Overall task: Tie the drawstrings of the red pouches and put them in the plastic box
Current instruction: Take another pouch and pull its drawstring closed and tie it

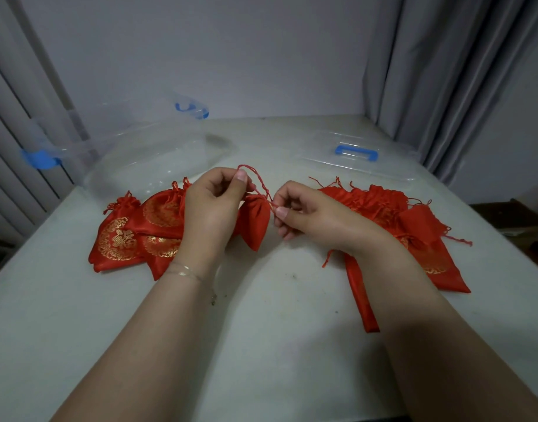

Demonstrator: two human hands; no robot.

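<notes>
Left hand grip: thumb and fingers pinch the drawstring loop. Right hand grip: pinches the other drawstring end. Red pouch hangs between them over the surface. Pouch piles left and right; plastic box behind, empty.

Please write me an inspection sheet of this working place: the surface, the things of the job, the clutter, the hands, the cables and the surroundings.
Surface: pale table, small dark specks near the middle.
Job's things: one red pouch held up by its drawstring; tied pouches heaped on the left, loose pouches on the right; clear plastic box open at the back left, no pouch seen inside; its lid with blue handle lies at the back right.
Clutter: nothing seen.
Hands: left hand and right hand each pinch the drawstring.
Cables: nothing seen.
Surroundings: grey wall, curtain on the right.
</notes>
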